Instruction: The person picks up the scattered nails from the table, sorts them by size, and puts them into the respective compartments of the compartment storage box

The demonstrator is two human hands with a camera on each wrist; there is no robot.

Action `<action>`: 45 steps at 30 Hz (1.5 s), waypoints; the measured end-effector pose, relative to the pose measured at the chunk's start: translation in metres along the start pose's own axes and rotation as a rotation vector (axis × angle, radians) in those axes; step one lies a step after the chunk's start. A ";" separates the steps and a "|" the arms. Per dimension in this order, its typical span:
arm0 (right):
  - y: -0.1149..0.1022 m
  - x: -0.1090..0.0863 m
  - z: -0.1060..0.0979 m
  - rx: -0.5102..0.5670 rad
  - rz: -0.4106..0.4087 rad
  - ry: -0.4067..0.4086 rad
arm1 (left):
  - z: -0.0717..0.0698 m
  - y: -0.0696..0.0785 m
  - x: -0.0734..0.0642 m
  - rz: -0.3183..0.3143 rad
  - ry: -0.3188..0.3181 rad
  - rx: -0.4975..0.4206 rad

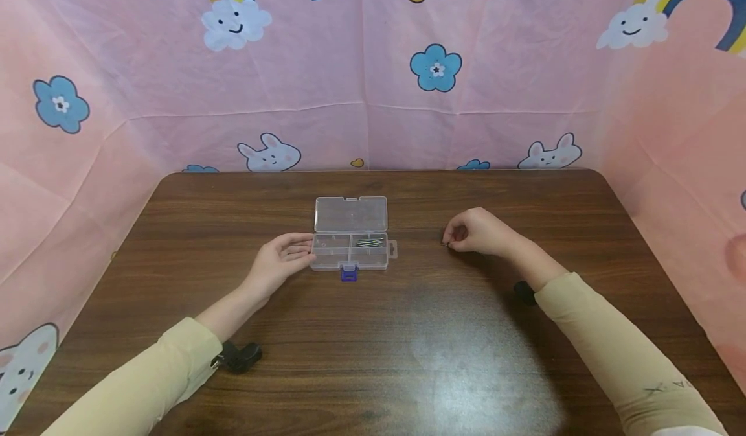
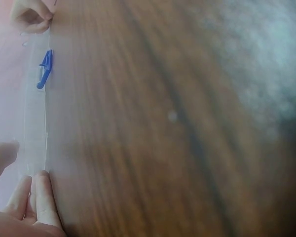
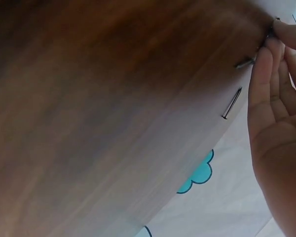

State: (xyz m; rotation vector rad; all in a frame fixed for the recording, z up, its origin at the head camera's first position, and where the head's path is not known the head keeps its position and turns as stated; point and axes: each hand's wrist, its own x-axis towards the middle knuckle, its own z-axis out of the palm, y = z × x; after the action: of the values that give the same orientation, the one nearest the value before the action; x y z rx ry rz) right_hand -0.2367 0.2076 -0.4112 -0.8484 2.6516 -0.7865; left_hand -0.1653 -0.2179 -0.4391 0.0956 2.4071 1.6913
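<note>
A clear plastic compartment box [image 1: 331, 252] stands on the table with its lid [image 1: 351, 214] raised toward the back. Several nails [image 1: 370, 243] lie in its back right compartment. My left hand [image 1: 281, 259] touches the box's left end with extended fingers; in the left wrist view the fingertips [image 2: 44, 174] meet that end and the thumb stands apart. To the right of the box, my right hand [image 1: 479, 232] pinches a dark nail [image 3: 271, 34] between thumb and fingertips, low over the table. Two more nails lie near it, one by the fingers [image 3: 244, 63] and one farther off [image 3: 232, 103].
A blue latch [image 1: 349, 274] hangs from the box's front, and a clear hanging tab [image 1: 393, 249] sticks out on its right. The brown wooden table [image 1: 361, 332] meets a pink printed cloth [image 1: 373, 131] at the back and sides.
</note>
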 end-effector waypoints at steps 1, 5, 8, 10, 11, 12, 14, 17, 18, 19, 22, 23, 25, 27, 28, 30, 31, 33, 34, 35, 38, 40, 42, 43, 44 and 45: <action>0.000 0.000 0.000 -0.001 0.003 0.000 | 0.000 0.000 0.000 0.001 0.001 0.000; -0.002 0.001 0.000 0.001 0.008 -0.001 | 0.000 0.000 0.001 0.005 0.005 0.006; -0.003 0.001 -0.001 0.010 0.012 -0.004 | 0.000 0.000 0.001 0.005 0.006 0.010; -0.002 0.001 -0.001 0.024 0.025 -0.010 | 0.000 0.000 0.001 0.002 0.007 0.010; -0.002 0.001 -0.001 0.029 0.030 -0.013 | 0.000 0.000 0.001 0.000 0.007 0.011; -0.002 0.001 -0.001 0.034 0.032 -0.015 | 0.000 0.001 0.001 -0.002 0.008 0.011; -0.001 0.001 -0.001 0.040 0.036 -0.017 | 0.000 0.000 0.001 -0.004 0.009 0.017; -0.001 0.002 -0.001 0.043 0.015 -0.006 | 0.000 0.000 0.001 -0.004 0.014 0.033; -0.001 0.002 -0.001 0.045 0.010 -0.002 | 0.001 0.000 0.001 -0.003 0.016 0.038; -0.002 0.003 0.000 0.047 0.006 0.003 | 0.000 0.000 0.001 -0.002 0.017 0.043; -0.004 0.005 0.000 0.063 -0.008 0.016 | 0.000 -0.001 0.001 0.002 0.020 0.047; -0.005 0.006 0.000 0.066 -0.009 0.018 | 0.000 0.000 0.001 0.002 0.019 0.046; -0.008 0.008 0.000 0.076 -0.022 0.026 | 0.000 -0.001 0.001 0.004 0.018 0.042; -0.011 0.011 0.001 0.090 -0.024 0.030 | 0.000 -0.001 0.002 -0.002 0.017 0.046; -0.012 0.013 0.002 0.095 -0.030 0.032 | 0.000 -0.002 0.002 -0.005 0.016 0.045; -0.015 0.017 0.004 0.112 -0.045 0.035 | 0.000 -0.003 0.002 -0.011 0.017 0.048; -0.017 0.019 0.005 0.114 -0.051 0.037 | 0.000 -0.004 0.003 -0.012 0.017 0.047; -0.021 0.023 0.008 0.120 -0.072 0.039 | 0.000 -0.004 0.003 -0.012 0.014 0.044; -0.023 0.026 0.010 0.121 -0.081 0.039 | 0.000 -0.005 0.003 -0.010 0.015 0.044; -0.026 0.028 0.011 0.125 -0.087 0.037 | 0.000 -0.005 0.003 -0.009 0.017 0.045; -0.036 0.035 0.014 0.131 -0.107 0.033 | 0.001 -0.004 0.002 -0.007 0.015 0.047; -0.043 0.039 0.016 0.140 -0.120 0.029 | 0.001 -0.004 0.002 -0.015 0.016 0.049; -0.050 0.043 0.018 0.144 -0.138 0.027 | 0.001 -0.003 0.002 -0.018 0.014 0.048; -0.053 0.045 0.020 0.145 -0.150 0.026 | 0.001 -0.002 0.002 -0.019 0.014 0.048; -0.056 0.047 0.021 0.150 -0.158 0.023 | 0.001 -0.002 0.001 -0.022 0.016 0.049; -0.060 0.049 0.023 0.153 -0.166 0.022 | 0.001 -0.002 0.001 -0.023 0.018 0.043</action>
State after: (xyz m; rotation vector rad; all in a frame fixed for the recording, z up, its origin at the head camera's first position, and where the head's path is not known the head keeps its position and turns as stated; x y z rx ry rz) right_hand -0.2393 0.1279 -0.3995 -1.0323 2.5241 -1.0286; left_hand -0.1664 -0.2172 -0.4412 0.0598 2.4489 1.6375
